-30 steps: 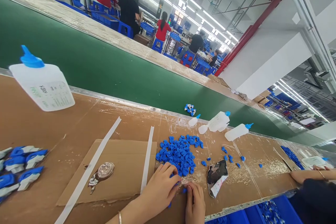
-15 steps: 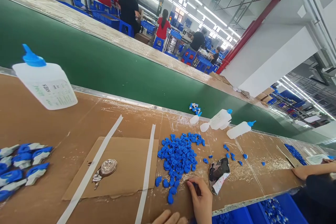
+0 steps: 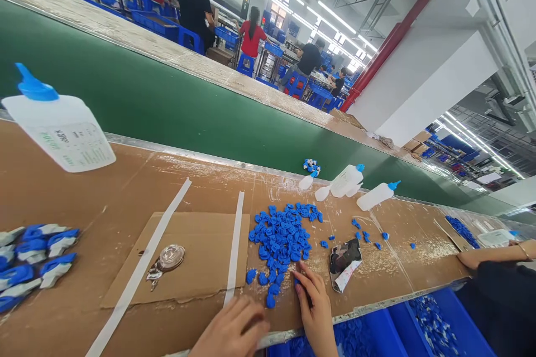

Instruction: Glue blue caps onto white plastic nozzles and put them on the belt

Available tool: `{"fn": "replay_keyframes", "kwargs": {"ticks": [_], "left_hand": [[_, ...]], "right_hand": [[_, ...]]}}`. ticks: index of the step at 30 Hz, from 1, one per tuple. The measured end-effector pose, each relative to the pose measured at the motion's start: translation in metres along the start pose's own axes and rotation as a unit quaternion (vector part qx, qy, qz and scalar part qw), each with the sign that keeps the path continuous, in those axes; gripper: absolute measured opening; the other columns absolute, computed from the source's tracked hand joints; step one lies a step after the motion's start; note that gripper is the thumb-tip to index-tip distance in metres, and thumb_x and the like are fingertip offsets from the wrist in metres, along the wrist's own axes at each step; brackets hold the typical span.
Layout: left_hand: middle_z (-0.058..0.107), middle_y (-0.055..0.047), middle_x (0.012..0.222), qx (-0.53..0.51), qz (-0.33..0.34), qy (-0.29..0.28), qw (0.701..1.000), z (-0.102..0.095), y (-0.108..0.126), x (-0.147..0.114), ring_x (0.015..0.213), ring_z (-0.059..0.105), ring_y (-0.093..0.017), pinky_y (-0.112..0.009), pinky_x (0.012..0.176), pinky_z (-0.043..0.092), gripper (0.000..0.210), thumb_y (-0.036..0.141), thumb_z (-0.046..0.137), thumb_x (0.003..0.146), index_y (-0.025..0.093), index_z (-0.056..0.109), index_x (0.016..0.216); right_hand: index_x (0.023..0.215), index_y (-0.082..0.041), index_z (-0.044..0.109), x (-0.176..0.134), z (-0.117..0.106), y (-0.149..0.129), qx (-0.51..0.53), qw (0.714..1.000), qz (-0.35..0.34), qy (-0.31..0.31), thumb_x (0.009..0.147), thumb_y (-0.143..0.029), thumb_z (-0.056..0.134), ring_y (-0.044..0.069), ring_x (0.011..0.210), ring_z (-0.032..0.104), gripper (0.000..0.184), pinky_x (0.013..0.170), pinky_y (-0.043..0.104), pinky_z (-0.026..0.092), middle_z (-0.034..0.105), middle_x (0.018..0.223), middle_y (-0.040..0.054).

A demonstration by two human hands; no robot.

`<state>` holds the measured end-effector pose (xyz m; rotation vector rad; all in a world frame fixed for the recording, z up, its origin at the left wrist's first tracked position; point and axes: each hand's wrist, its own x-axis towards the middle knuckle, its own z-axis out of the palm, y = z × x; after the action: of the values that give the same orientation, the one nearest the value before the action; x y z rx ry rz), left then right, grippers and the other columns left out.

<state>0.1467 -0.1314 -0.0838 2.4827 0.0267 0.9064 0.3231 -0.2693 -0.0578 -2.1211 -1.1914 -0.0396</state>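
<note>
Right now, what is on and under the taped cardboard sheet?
On the cardboard sheet are a glossy round blob with a ragged tail and two white tape strips; the left hand hides the near end of the right strip. What is under the sheet is covered.

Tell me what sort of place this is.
Probably a factory assembly floor: blue parts lie heaped on the worktable, what looks like a green conveyor runs alongside, and workers sit beyond it.
</note>
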Motion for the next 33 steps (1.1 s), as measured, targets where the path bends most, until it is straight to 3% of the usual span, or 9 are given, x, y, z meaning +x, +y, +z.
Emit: {"fn": "replay_keyframes", "kwargs": {"ticks": [4,7,11,15,17,22,27,33], "left_hand": [[0.065,-0.008,0.103,0.069,-0.074,0.024,0.995,-0.017,-0.018,0.031,0.091,0.062,-0.024,-0.037,0.076,0.054,0.031,0.008,0.044,0.083,0.024,0.060,0.104],[0.065,-0.008,0.106,0.055,-0.102,-0.023,0.993,-0.013,-0.027,0.039,0.093,0.062,-0.025,-0.039,0.077,0.055,0.034,0.006,0.045,0.082,0.025,0.061,0.106],[0.066,-0.005,0.093,0.016,-0.109,-0.085,0.990,-0.004,-0.027,0.040,0.085,0.062,-0.021,-0.035,0.076,0.055,0.037,-0.003,0.044,0.078,0.023,0.065,0.093],[0.065,-0.008,0.105,-0.025,-0.111,-0.112,0.987,-0.014,-0.025,0.046,0.097,0.061,-0.021,-0.034,0.085,0.054,0.036,-0.004,0.043,0.079,0.020,0.065,0.096],[0.063,-0.009,0.110,-0.023,-0.138,-0.145,0.979,-0.022,-0.025,0.056,0.102,0.059,-0.022,-0.035,0.089,0.052,0.036,-0.002,0.043,0.082,0.019,0.065,0.101],[0.065,-0.009,0.101,0.017,-0.166,-0.197,0.966,-0.027,-0.025,0.091,0.098,0.059,-0.025,-0.040,0.085,0.051,0.024,0.007,0.048,0.087,0.019,0.068,0.097],[0.066,-0.013,0.098,0.050,-0.163,-0.241,0.955,-0.019,-0.020,0.111,0.100,0.058,-0.031,-0.047,0.085,0.048,0.010,0.015,0.061,0.083,0.014,0.070,0.088],[0.065,-0.017,0.100,0.060,-0.158,-0.285,0.943,-0.018,-0.021,0.115,0.103,0.055,-0.031,-0.047,0.087,0.044,0.023,0.008,0.048,0.088,0.011,0.070,0.090]], "right_hand": [[0.120,-0.026,0.063,-0.020,0.012,0.004,-0.027,0.997,0.006,0.067,0.093,-0.029,0.047,0.021,0.111,0.062,0.031,0.088,0.034,0.055,0.065,0.122,0.0075],[0.126,-0.029,0.059,-0.039,0.035,-0.003,-0.020,0.998,0.015,0.061,0.096,-0.028,0.041,0.022,0.119,0.057,0.034,0.097,0.039,0.049,0.062,0.128,0.0041],[0.142,-0.033,0.039,-0.055,0.063,-0.019,-0.017,0.998,0.024,0.061,0.099,-0.030,0.032,0.025,0.130,0.046,0.043,0.105,0.049,0.040,0.049,0.141,0.0008],[0.146,-0.034,0.028,-0.055,0.067,-0.030,-0.018,0.991,0.069,0.114,0.100,-0.032,0.030,0.025,0.136,0.036,0.046,0.107,0.051,0.038,0.036,0.149,-0.0004],[0.146,-0.031,0.029,-0.050,0.066,-0.035,-0.007,0.988,0.089,0.125,0.100,-0.032,0.032,0.024,0.137,0.033,0.046,0.107,0.049,0.038,0.035,0.150,0.0007],[0.139,-0.027,0.045,-0.037,0.069,-0.044,0.032,0.996,0.063,0.059,0.099,-0.034,0.035,0.023,0.133,0.041,0.041,0.109,0.046,0.037,0.047,0.143,0.0031],[0.129,-0.023,0.056,-0.031,0.061,-0.039,0.068,0.979,0.124,0.149,0.097,-0.038,0.039,0.024,0.127,0.049,0.039,0.102,0.042,0.044,0.056,0.135,0.0081],[0.108,-0.021,0.066,-0.014,0.033,-0.026,0.038,0.981,0.116,0.152,0.094,-0.037,0.044,0.023,0.108,0.061,0.031,0.088,0.038,0.051,0.066,0.115,0.0117]]}}
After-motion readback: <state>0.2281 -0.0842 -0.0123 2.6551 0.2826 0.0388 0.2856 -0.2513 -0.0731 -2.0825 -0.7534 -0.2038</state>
